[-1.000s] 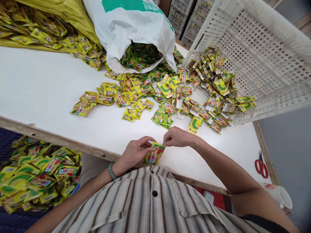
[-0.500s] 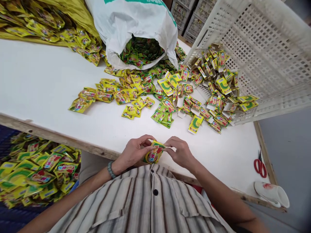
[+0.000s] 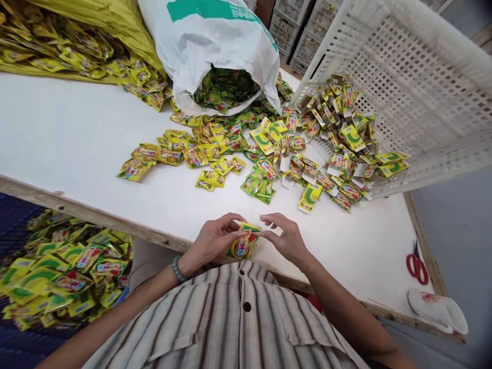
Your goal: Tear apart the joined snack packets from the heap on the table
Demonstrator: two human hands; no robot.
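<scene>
A small yellow and green printed carton (image 3: 244, 241) is gripped between the thumb and fingers of my left hand (image 3: 215, 238), just above the table's near edge. My right hand (image 3: 284, 237) is at the carton's right end. Its thumb touches or nearly touches the edge there, while the fingers are lifted apart from the thumb. Beyond my hands lie green sachets (image 3: 257, 183), yellow sachets (image 3: 210, 178) and a single carton (image 3: 309, 197). More small cartons (image 3: 351, 138) spill in a heap at the right.
A white sack (image 3: 223, 46) of green sachets and a yellow sack (image 3: 115, 20) stand at the back. A white plastic crate (image 3: 423, 102) lies tipped at the right. Red-handled scissors (image 3: 417, 269) and a white mug (image 3: 438, 310) sit near the right edge. Filled cartons (image 3: 69, 277) are piled lower left.
The fingers of my right hand have lifted away from the carton and spread from the thumb. My left hand keeps its hold. The view has shifted slightly.
</scene>
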